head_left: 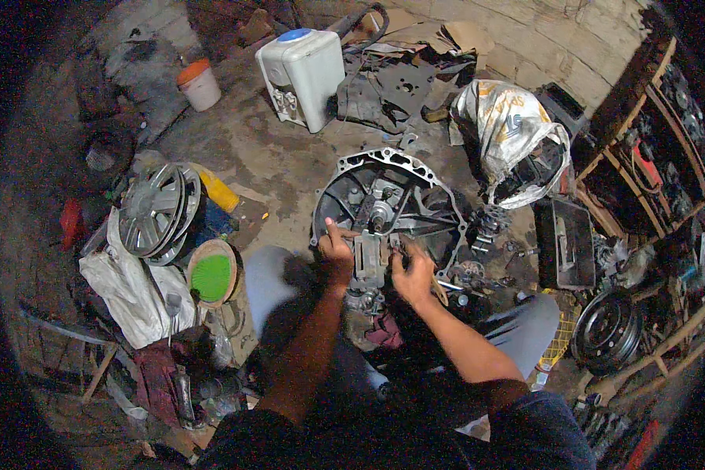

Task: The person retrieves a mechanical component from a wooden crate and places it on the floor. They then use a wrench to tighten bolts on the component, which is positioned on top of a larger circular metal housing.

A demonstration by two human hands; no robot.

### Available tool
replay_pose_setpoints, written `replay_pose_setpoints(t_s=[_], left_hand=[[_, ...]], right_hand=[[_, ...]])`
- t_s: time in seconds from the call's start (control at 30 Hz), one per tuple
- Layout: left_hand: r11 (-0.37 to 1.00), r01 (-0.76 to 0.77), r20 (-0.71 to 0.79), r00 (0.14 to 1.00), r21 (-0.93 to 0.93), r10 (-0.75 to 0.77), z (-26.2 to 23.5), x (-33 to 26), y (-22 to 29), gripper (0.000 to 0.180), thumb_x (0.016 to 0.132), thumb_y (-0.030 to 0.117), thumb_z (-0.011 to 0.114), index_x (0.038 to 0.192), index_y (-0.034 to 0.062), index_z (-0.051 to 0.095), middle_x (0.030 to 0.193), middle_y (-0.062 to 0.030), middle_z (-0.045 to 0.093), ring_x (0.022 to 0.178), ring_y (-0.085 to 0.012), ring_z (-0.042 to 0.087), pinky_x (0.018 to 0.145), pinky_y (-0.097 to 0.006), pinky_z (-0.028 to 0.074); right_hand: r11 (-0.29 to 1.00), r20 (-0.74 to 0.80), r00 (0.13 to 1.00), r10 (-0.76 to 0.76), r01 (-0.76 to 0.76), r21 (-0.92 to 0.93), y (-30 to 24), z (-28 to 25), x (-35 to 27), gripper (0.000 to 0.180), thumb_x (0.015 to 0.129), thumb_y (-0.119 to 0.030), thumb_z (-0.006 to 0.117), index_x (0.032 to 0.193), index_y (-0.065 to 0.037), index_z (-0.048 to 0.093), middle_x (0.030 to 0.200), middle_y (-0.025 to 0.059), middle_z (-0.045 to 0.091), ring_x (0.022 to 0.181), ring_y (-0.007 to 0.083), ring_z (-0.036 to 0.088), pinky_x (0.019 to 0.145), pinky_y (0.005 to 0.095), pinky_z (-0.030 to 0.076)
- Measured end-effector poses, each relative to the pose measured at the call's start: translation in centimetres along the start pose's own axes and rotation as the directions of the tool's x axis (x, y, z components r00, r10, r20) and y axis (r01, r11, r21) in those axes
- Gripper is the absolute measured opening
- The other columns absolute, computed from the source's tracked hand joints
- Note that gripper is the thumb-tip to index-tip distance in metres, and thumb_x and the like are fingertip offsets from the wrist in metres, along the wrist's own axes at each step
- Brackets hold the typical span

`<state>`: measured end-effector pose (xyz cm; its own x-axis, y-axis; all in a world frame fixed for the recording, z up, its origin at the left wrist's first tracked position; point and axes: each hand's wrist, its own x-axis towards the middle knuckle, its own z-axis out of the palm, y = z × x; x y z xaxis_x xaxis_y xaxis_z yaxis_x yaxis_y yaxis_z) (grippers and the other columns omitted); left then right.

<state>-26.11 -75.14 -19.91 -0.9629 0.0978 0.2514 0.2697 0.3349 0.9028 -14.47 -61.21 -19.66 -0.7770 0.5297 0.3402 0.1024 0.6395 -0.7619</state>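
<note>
In front of me on the floor stands a large aluminium gearbox bell housing (449, 205), its ribbed open side with a central shaft facing up. At its near edge is a grey, roughly rectangular metal part (370, 262). My left hand (337, 254) is closed at the part's left side, fingertips reaching toward its upper corner. On the opposite side my right hand (413, 270) has its thumb and fingers bent around the part's upper right edge. The fingertips of both hands are partly hidden. Between my knees, a dark red cloth (385, 330) lies below the part.
Right of the housing lie gears (489, 223), a black tray (569, 243), a steel wheel rim (608, 329) and a stuffed white sack (509, 129). To the left are silver wheel covers (150, 210) and a bowl with green contents (214, 278). A white jerrycan (313, 82) stands behind.
</note>
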Motion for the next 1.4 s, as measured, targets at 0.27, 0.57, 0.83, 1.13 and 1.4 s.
replay_pose_setpoints(t_s=[0.27,0.57,0.83,1.13,1.4], left_hand=[[0.985,-0.128,0.048,0.990,-0.117,0.134,1.1,-0.1,1.6,0.061,0.106,0.036,0.025,0.084,-0.0021,0.068,0.077,-0.0111,0.070,0.073,-0.0302,0.061,0.083,-0.039,0.044],[0.846,0.052,0.026,0.999,-0.531,-0.045,2.9,1.2,-0.5,0.082,0.102,0.054,0.017,0.067,-0.0015,0.067,0.068,-0.0101,0.064,0.076,-0.0261,0.062,0.086,-0.039,0.043],[0.896,-0.321,-0.146,0.946,-0.306,0.289,4.2,2.7,-6.5,0.077,0.101,0.055,0.017,0.073,0.0028,0.066,0.071,-0.0104,0.068,0.081,-0.0256,0.065,0.092,-0.039,0.044],[0.924,0.009,0.096,0.995,-0.381,0.030,1.7,2.5,-1.4,0.088,0.100,0.062,0.013,0.076,0.0001,0.071,0.077,-0.0113,0.070,0.079,-0.0259,0.062,0.089,-0.039,0.044],[0.853,0.319,0.178,0.947,-0.413,-0.268,0.0,3.1,1.6,0.078,0.103,0.053,0.017,0.089,-0.0002,0.072,0.097,-0.0139,0.071,0.094,-0.0279,0.065,0.094,-0.035,0.044]], right_hand=[[0.998,-0.078,0.997,-0.019,0.023,0.051,0.1,-1.1,-1.2,0.040,0.082,-0.005,0.058,0.120,0.008,0.060,0.105,0.0305,0.065,0.099,0.0438,0.064,0.088,0.0426,0.050],[0.998,-0.125,0.990,-0.058,0.059,0.005,-0.7,-1.2,-0.6,0.032,0.092,-0.008,0.056,0.119,0.009,0.060,0.092,0.0299,0.066,0.085,0.0425,0.068,0.077,0.0421,0.053],[0.998,-0.073,0.996,-0.060,0.057,-0.037,-1.7,-0.2,0.3,0.032,0.092,-0.009,0.055,0.118,0.009,0.061,0.097,0.0308,0.066,0.087,0.0411,0.069,0.078,0.0415,0.053],[0.998,-0.128,0.992,-0.014,0.005,-0.068,-1.5,0.6,1.5,0.031,0.090,-0.014,0.061,0.113,0.006,0.065,0.091,0.0267,0.069,0.086,0.0428,0.068,0.079,0.0435,0.053],[0.994,-0.032,0.994,0.105,-0.105,-0.008,0.0,-1.9,2.5,0.046,0.088,-0.026,0.069,0.118,0.008,0.059,0.116,0.0194,0.059,0.112,0.0311,0.057,0.098,0.0374,0.042]])
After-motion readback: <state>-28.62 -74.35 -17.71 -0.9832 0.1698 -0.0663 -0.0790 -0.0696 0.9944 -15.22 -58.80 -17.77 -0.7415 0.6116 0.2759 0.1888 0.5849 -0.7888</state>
